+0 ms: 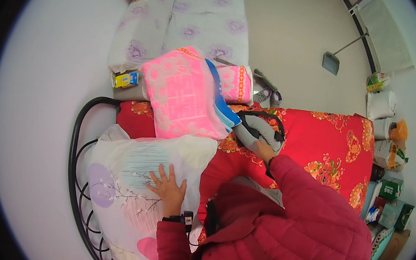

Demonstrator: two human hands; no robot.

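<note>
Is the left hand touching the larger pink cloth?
Apart: the head view shows pale patterned fabric between the left hand and the larger pink cloth.

Pillow [134, 203] on bed [302, 134], left side

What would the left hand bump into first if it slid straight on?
Sliding over the pillow, the left hand would probably meet the pink cloth first, near its lower left corner, though depth is unclear.

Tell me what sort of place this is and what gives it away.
Most likely a bedroom in a home: a curved black tubular bed frame, a red floral fabric bedspread and a white fabric pillow printed with pastel circles suggest it.
</note>
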